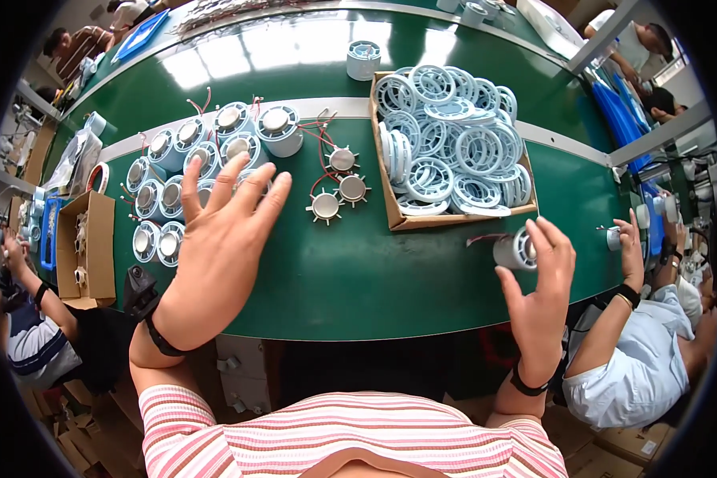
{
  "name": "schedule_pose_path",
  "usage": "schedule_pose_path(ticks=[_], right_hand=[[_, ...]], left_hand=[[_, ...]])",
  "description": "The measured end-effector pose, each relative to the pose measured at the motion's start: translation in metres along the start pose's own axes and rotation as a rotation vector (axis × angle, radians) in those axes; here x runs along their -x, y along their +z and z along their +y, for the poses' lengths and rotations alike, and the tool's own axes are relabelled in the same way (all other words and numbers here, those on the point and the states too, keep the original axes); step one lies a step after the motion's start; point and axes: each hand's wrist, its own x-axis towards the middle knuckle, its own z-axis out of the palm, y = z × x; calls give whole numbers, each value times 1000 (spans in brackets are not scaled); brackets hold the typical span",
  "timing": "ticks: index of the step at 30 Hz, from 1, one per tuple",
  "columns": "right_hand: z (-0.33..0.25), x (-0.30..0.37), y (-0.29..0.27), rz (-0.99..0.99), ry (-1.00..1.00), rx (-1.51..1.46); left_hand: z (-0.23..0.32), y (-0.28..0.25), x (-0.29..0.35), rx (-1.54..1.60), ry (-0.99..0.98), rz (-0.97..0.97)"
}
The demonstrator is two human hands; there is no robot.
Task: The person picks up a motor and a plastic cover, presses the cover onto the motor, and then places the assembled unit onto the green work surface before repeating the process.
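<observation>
My left hand (225, 239) reaches over a cluster of light-blue cylindrical motor housings (145, 199), its fingers spread and partly covering the nearer ones. Whether its fingertips touch them I cannot tell. Each visible housing has a round silver motor in its top, and red wires stick out from several. At the right, my right hand (546, 279) has thumb and fingers around one light-blue motor housing (511, 252), tilted on its side with a dark red wire trailing left. Between the cluster and a carton lie three loose silver motors (325, 206) with spoked rims and red wires.
An open carton (454, 219) heaped with light-blue plastic rings (479, 151) stands at centre right. A single housing (364, 60) is behind it on the green table (358, 287). Another carton (95, 247) stands at the left. Co-workers sit at both sides; one person's hand (631, 251) is near the right.
</observation>
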Motion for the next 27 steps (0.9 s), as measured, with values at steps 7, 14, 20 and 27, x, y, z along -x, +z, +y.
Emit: schedule_pose_path(ticks=[7,14,20,27], right_hand=[[23,-62,2,92,-311,-38],[37,-90,11,-10,70,-574],[-11,-41,-1,250,-129,-517],[-12,15,42,-16,-412,-303]], left_hand=[[-22,10,-8,69,5,-49],[-7,-12,-11,367,120,-140],[22,-15,1,522,261,-131],[48,1,-3,797,322,-121]])
